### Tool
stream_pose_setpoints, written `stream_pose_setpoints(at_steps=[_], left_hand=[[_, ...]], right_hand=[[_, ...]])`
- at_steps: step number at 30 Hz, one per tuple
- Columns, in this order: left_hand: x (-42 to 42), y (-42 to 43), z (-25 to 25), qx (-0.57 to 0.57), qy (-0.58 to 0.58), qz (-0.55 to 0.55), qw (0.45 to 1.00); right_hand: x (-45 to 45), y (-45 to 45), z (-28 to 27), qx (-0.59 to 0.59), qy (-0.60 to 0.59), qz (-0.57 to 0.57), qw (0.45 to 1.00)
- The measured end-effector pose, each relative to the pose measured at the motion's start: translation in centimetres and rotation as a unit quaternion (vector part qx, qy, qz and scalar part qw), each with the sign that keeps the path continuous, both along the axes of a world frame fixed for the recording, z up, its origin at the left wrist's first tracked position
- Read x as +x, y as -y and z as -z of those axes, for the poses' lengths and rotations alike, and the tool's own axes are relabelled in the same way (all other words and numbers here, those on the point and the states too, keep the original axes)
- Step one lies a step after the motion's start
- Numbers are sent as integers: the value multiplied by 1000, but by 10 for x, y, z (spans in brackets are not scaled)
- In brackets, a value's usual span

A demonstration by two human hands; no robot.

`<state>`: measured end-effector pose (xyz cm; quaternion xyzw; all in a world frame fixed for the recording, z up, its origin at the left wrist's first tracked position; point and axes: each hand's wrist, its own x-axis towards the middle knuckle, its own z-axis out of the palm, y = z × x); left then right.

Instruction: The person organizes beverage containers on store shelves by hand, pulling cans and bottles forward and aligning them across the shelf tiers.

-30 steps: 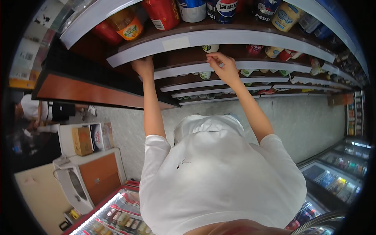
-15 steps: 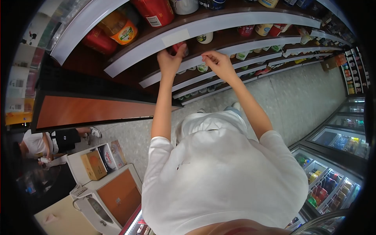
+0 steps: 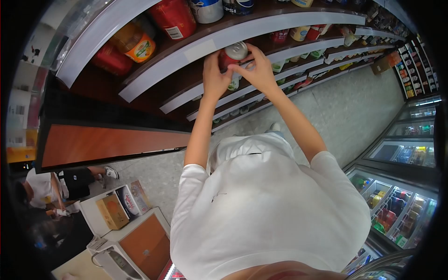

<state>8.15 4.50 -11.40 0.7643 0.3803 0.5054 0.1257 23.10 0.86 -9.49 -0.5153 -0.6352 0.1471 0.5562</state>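
Note:
A red drink can (image 3: 227, 60) with a silver top stands tilted between my two hands, in front of the shelf. Closed on its left side is my left hand (image 3: 215, 80). My right hand (image 3: 257, 71) curves round its right side, fingers at the rim and thumb near the front. Just below the can, a small container with green and white (image 3: 234, 84) shows on a lower shelf, partly hidden by my hands. On the shelf above are a large red can (image 3: 172, 19) and an orange bottle (image 3: 134, 43).
White-edged shelves (image 3: 280, 25) of drinks curve across the top. A wood-brown panel (image 3: 112, 142) juts out at left. Lit fridges (image 3: 396, 205) line the right. A person in a white top (image 3: 44, 186) is at lower left, near a counter with a cardboard box (image 3: 113, 211).
The red can has come out from the shelf into view, its silver top now showing. My right hand has moved left and up onto it, and my left hand has shifted slightly right.

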Motion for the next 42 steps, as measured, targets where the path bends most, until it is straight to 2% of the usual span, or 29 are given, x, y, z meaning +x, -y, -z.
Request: stream_pose_setpoints(at_steps=[1,5,7,9,11,13,14,17,19,21,22,25,26,27,28,29,30,31,32,34,35,36,37,39,41,42], left_hand=[[5,1,1,40,-3,-5,999],[16,8,-2,25,40,3,999],[11,8,-9,23,50,10,998],[4,9,-13,33,30,1,999],[-7,0,-1,48,51,-24,997],[-21,-6,9,25,65,-106,992],[-25,-6,11,-14,64,-129,989],[-30,-16,20,-10,40,-154,987],[-32,-24,28,-38,31,-163,985],[-36,-29,34,63,23,-248,966],[-40,-27,30,13,51,-244,968],[-58,-34,27,82,48,-292,952],[-67,-39,23,109,13,-297,949],[-76,-46,24,137,-22,-300,944],[-86,-56,30,151,-52,-314,936],[-91,-63,25,169,-76,-305,934],[-95,-67,20,164,-119,-317,927],[-95,-69,16,160,-161,-329,917],[-94,-69,15,160,-160,-323,919],[-90,-69,9,64,-141,-335,929],[-90,-74,10,68,-138,-333,930],[-89,-77,13,115,-109,-317,935],[-88,-79,18,160,-82,-300,937],[-84,-84,25,141,-76,-325,932],[-82,-90,31,123,-75,-344,928],[-82,-93,33,93,-85,-365,922]], right_hand=[[0,0,-1,1,4,-4,1000],[3,2,1,-29,-26,6,999],[5,3,3,21,-142,8,990],[13,6,1,43,-178,18,983],[32,7,8,28,-170,47,984],[51,9,10,0,-185,72,980],[58,8,9,7,-196,89,976],[67,1,5,52,-250,106,961],[71,-4,3,52,-245,112,962],[79,-9,6,-19,-136,143,980],[81,-14,10,-28,-153,151,976],[80,-28,8,1,-85,174,981],[87,-43,18,71,-32,175,981],[87,-47,12,21,-43,119,992],[73,-39,-9,-19,-30,134,990],[74,-46,-8,-10,11,125,992],[67,-46,-21,-158,-74,103,979],[62,-46,-33,-299,-158,77,938],[66,-48,-27,-299,-160,83,937],[74,-62,-12,-280,48,139,949],[68,-57,-11,-276,48,142,949],[58,-48,-5,-47,33,200,978],[52,-41,2,183,16,246,952],[48,-36,18,191,47,249,948],[30,-24,23,126,5,133,983],[23,-22,22,100,21,125,987]])
